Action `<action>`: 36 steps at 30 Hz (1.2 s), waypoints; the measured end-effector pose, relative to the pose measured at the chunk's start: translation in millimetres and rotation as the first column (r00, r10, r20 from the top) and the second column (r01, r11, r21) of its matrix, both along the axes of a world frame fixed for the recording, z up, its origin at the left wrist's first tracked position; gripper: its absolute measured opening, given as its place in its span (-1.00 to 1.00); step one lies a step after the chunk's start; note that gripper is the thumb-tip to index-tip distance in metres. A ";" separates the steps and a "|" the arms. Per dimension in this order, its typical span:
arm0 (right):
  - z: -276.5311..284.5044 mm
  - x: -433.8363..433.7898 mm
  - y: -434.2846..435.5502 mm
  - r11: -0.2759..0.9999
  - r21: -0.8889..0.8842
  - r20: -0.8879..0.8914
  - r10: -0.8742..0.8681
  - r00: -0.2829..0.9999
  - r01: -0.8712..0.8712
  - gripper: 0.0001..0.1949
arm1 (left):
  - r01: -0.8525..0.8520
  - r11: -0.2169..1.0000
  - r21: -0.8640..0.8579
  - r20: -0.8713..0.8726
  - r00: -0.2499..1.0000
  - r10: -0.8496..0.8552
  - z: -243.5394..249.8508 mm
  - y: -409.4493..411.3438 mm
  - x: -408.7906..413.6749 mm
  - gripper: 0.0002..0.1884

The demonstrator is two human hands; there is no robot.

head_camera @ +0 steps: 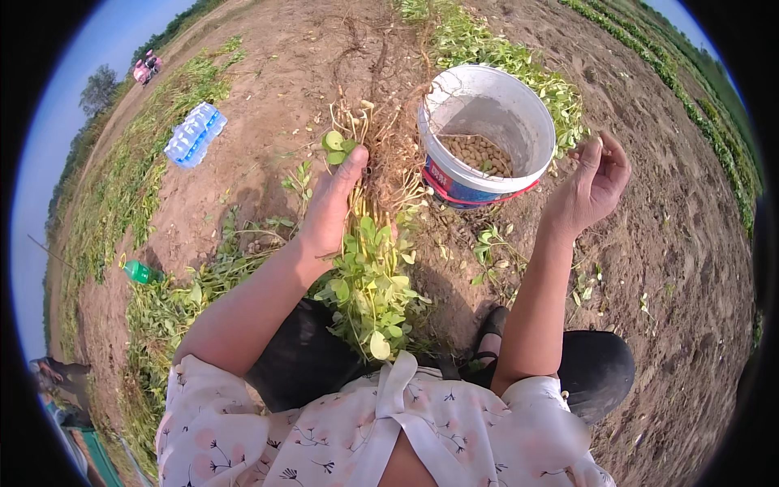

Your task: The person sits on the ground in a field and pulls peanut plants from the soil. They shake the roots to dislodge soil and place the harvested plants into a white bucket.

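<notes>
My left hand (333,204) grips a bundle of uprooted peanut plants (371,268) by the stems, with the leaves hanging towards my lap and the tangled roots (392,152) pointing away from me. A few pods hang among the roots, beside the rim of a white plastic bucket (493,164). Peanuts in their shells (478,153) cover part of the bucket's bottom. To the right of the bucket, my right hand (593,182) is raised with its fingers curled and the thumb near the fingertips; whether something small is between them cannot be told.
Pulled peanut plants (176,310) lie at my left, near a green plastic bottle (141,272). Farther off rests a shrink-wrapped pack of water bottles (196,135). More leafy plants (487,42) lie behind the bucket. A dark sandal (492,332) shows on the soil below my right forearm.
</notes>
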State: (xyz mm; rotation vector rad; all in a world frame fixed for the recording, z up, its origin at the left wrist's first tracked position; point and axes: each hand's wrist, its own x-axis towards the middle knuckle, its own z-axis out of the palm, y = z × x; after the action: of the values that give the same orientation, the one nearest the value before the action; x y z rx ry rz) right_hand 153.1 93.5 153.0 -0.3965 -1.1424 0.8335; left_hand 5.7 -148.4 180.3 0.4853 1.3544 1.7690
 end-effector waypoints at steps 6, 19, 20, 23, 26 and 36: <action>-37.3 -42.1 -18.0 0.967 -0.167 0.527 0.253 0.812 -0.193 -0.51 | 0.060 0.992 -0.109 -0.272 0.958 -0.088 -33.3 6.7 -7.1 -0.28; -53.1 -49.5 -83.3 0.081 -0.731 -0.114 0.964 0.239 -0.678 -0.60 | 0.356 0.934 0.015 -0.153 0.924 -0.350 -36.9 6.0 -6.6 -0.27; -51.7 -48.8 -84.8 0.066 -0.686 -0.171 0.953 0.248 -0.725 -0.61 | 0.337 0.942 -0.003 -0.154 0.930 -0.333 -38.2 7.0 -7.6 -0.26; -46.9 -47.1 -90.0 0.163 -0.613 -0.076 0.962 0.263 -0.773 -0.63 | 0.363 0.923 -0.128 -0.198 0.902 -0.383 -29.9 2.8 -10.0 -0.33; -72.7 -56.5 -81.6 0.283 -0.615 -0.046 0.919 0.391 -0.736 -0.66 | 0.339 0.931 -0.137 -0.255 0.896 -0.364 -32.0 3.7 -7.3 -0.28; -95.2 -51.9 -38.3 0.566 -0.571 -0.227 0.587 0.777 -0.594 -0.84 | 0.295 0.954 -0.049 -0.269 0.916 -0.297 -27.3 2.8 4.8 -0.31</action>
State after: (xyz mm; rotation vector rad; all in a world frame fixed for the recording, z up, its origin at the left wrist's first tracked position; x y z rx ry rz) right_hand 101.2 55.2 57.8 -0.5505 -0.9635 1.8457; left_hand 10.6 -145.6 153.0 0.9094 1.3885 1.4848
